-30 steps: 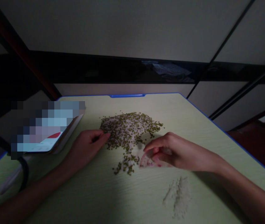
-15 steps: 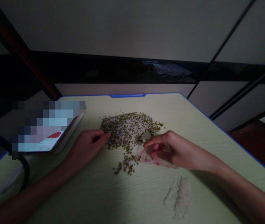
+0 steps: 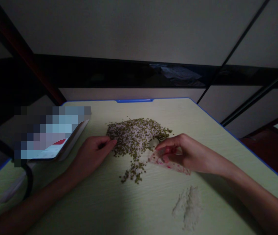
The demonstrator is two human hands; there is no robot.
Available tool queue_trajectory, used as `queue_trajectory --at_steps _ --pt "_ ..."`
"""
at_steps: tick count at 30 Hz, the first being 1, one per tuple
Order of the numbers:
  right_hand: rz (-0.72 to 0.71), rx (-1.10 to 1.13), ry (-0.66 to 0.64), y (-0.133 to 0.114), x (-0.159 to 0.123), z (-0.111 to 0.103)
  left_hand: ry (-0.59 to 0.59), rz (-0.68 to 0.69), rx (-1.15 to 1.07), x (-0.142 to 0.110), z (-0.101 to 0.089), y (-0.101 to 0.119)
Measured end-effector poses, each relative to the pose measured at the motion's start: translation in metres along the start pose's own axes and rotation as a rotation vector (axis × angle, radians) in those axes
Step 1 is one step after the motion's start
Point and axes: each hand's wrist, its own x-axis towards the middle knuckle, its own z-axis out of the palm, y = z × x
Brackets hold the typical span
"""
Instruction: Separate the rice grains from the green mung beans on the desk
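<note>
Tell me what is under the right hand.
Under the right hand, part of a see-through sheet with pink marks shows. The hand covers the rest, so its full shape cannot be seen.

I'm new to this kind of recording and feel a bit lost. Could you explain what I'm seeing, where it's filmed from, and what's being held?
There's no machine here: a person works with two bare hands, seen from a camera worn on their head, looking forward and down. On the pale, blue-edged table lies a mixed pile of green beans and white grains. The left hand is at its left edge; whether it pinches anything is unclear. The right hand holds a see-through, pink-patterned bag, or something like one. Nearer lies a small white heap; at left, a lit screen, partly blurred.
</note>
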Motion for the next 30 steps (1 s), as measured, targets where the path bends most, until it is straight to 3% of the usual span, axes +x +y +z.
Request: queue_trajectory --at_steps 11,20,25,30 --pt "0.025 -0.003 0.026 0.002 0.0009 0.0 0.003 0.01 0.007 0.0007 -0.0006 -0.0012" --pt "-0.02 -0.052 0.133 0.0013 0.0022 0.0055 0.008 0.008 0.001 0.0016 0.0004 -0.0009" --pt "-0.138 -0.105 0.111 -0.0048 0.0001 0.0031 0.013 -0.011 0.006 0.0009 0.0 0.0005" --pt "-0.166 -0.137 0.036 -0.0059 -0.0019 0.0005 0.008 -0.009 -0.001 0.0007 -0.0006 0.0009"
